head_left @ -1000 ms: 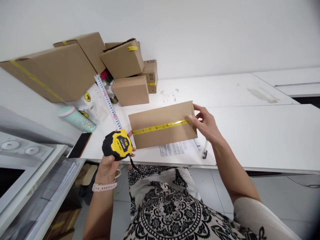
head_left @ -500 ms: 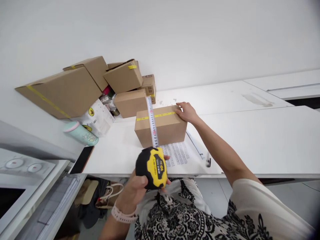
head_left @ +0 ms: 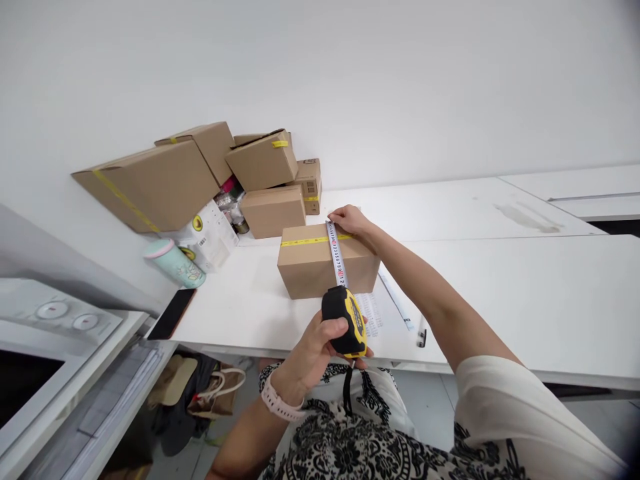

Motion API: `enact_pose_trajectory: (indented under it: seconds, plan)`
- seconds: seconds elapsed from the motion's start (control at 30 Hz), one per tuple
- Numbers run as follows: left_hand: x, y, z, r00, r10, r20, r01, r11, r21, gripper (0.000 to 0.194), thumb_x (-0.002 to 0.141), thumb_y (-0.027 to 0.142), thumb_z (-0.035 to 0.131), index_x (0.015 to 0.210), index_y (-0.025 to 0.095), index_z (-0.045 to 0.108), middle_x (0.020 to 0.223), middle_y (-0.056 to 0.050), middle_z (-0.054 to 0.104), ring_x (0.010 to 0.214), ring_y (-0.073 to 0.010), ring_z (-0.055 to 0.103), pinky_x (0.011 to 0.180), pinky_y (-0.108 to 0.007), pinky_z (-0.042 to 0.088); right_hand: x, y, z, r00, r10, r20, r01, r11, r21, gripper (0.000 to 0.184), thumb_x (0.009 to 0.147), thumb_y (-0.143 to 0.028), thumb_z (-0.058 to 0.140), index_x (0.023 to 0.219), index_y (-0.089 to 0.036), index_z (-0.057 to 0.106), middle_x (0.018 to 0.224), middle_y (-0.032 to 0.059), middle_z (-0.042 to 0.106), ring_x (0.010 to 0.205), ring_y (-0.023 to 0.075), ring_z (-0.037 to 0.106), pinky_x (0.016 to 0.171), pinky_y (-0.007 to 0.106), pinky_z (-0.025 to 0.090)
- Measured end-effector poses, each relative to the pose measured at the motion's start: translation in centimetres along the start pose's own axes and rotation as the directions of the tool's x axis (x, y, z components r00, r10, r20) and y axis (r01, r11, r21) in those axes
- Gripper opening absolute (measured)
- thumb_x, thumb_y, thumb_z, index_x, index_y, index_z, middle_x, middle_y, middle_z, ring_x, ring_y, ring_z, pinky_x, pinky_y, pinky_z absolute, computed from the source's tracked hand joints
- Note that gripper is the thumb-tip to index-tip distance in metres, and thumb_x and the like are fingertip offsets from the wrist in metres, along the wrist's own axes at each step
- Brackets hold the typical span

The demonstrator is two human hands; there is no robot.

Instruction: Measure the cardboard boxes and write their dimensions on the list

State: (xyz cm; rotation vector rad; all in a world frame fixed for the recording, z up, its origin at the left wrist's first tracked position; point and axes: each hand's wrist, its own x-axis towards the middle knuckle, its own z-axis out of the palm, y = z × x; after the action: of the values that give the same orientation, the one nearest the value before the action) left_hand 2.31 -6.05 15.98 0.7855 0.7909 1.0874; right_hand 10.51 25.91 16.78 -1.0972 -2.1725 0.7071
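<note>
My left hand [head_left: 320, 340] is wrapped round a black and yellow tape measure [head_left: 345, 321], held in front of a cardboard box [head_left: 310, 273]. From its case a white measuring blade [head_left: 337, 260] stretches away from me across the box top, over a strip of yellow tape [head_left: 305, 241]. At the box's far edge, my right hand [head_left: 350, 219] pinches the blade's end between thumb and fingers. Partly under the box lies a printed sheet [head_left: 371, 313].
Several cardboard boxes [head_left: 165, 183] are piled at the back left beside a mint tumbler [head_left: 175, 262] and a dark phone [head_left: 173, 313]. A pen [head_left: 423, 333] and a blue-edged strip [head_left: 396, 300] lie right of the box. A white appliance with knobs [head_left: 53, 310] stands at the left.
The tape measure has moved right and its blade now lies farther right across the box. My right hand has shifted left from the box's corner and taken hold of the blade's end.
</note>
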Motion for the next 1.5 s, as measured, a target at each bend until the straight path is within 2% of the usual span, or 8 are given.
enact_pose_trajectory:
  seconds: [0.27,0.8,0.97,1.07,1.13,1.2,1.37,1.5]
  plan:
    - [-0.6,-0.6,-0.3,1.0,-0.013,-0.008,0.013,1.0,-0.019,0.057,0.077,0.051,0.077,0.117,0.014,0.062,0.103,-0.012,0.066,0.079,-0.0244,0.072,0.061,-0.032,0.059,0.3,0.3,0.7,0.994,0.106,0.01,-0.106,0.991,0.082,0.011,0.082,-0.024,0.069,0.083,-0.018,0.079,0.086,0.0045,0.078,0.081,0.0189,0.068,0.077,0.029,0.052]
    - [-0.8,-1.4,0.5,0.999,-0.017,-0.046,0.015,0.999,-0.042,0.063,0.072,0.045,0.082,0.125,0.018,0.06,0.115,-0.013,0.064,0.081,-0.0242,0.072,0.062,-0.033,0.06,-0.2,0.0,0.7,0.992,0.119,0.053,-0.125,0.984,0.126,0.01,0.083,-0.022,0.069,0.083,-0.016,0.077,0.086,0.0057,0.078,0.079,0.0178,0.068,0.076,0.029,0.052]
    - [-1.6,-1.2,-0.4,1.0,0.016,0.001,-0.016,0.998,-0.056,0.066,0.071,0.046,0.085,0.126,0.019,0.06,0.119,-0.014,0.065,0.081,-0.0249,0.073,0.061,-0.032,0.061,-0.5,0.2,-0.1,0.998,0.053,-0.024,-0.05,0.993,0.109,0.034,0.098,-0.04,0.055,0.112,-0.016,0.074,0.107,0.0107,0.078,0.096,0.0228,0.07,0.09,0.036,0.052]
    - [-3.1,0.1,-1.8,0.991,0.132,0.013,-0.131,0.991,-0.036,0.082,0.067,0.043,0.09,0.139,0.026,0.053,0.124,-0.013,0.066,0.084,-0.0259,0.074,0.064,-0.034,0.063,-1.6,0.0,-1.5,0.998,0.058,0.004,-0.058,0.998,-0.003,0.059,0.103,-0.06,0.035,0.121,-0.017,0.071,0.12,0.0143,0.075,0.109,0.0292,0.067,0.104,0.045,0.045]
    - [-4.1,1.4,-2.7,0.958,0.288,-0.009,-0.287,0.957,0.03,0.091,0.066,0.044,0.091,0.145,0.03,0.048,0.125,-0.012,0.068,0.085,-0.0266,0.075,0.064,-0.035,0.065,-3.1,-0.2,-2.3,0.996,0.019,0.09,-0.008,0.993,-0.122,0.068,0.102,-0.066,0.028,0.121,-0.018,0.072,0.124,0.0146,0.073,0.117,0.0335,0.063,0.109,0.052,0.038]
    - [-5.0,2.9,-3.4,0.885,0.463,-0.041,-0.457,0.882,0.115,0.089,0.068,0.048,0.09,0.145,0.03,0.049,0.121,-0.012,0.07,0.088,-0.0288,0.075,0.063,-0.035,0.065,-5.1,-0.6,-2.6,0.992,-0.038,0.124,0.065,0.974,-0.219,0.065,0.102,-0.065,0.031,0.126,-0.02,0.07,0.129,0.0155,0.069,0.124,0.0361,0.057,0.11,0.056,0.034]
    - [-6.3,5.5,-4.3,0.661,0.732,-0.168,-0.672,0.676,0.303,0.071,0.068,0.051,0.087,0.13,0.023,0.065,0.116,-0.011,0.072,0.099,-0.0324,0.074,0.062,-0.036,0.067,-12.4,-2.3,-2.0,0.972,-0.231,-0.029,0.205,0.906,-0.372,0.058,0.096,-0.062,0.052,0.133,-0.02,0.065,0.13,0.0164,0.062,0.121,0.0353,0.053,0.105,0.052,0.04]
    - [-6.8,6.1,-4.9,0.646,0.724,-0.241,-0.627,0.684,0.372,0.071,0.064,0.053,0.088,0.127,0.027,0.068,0.113,-0.009,0.074,0.098,-0.0338,0.073,0.069,-0.045,0.068,-19.4,-4.2,-0.6,0.874,-0.466,-0.136,0.359,0.808,-0.466,0.056,0.095,-0.055,0.061,0.141,-0.023,0.055,0.131,0.0143,0.061,0.122,0.0337,0.052,0.102,0.051,0.042]
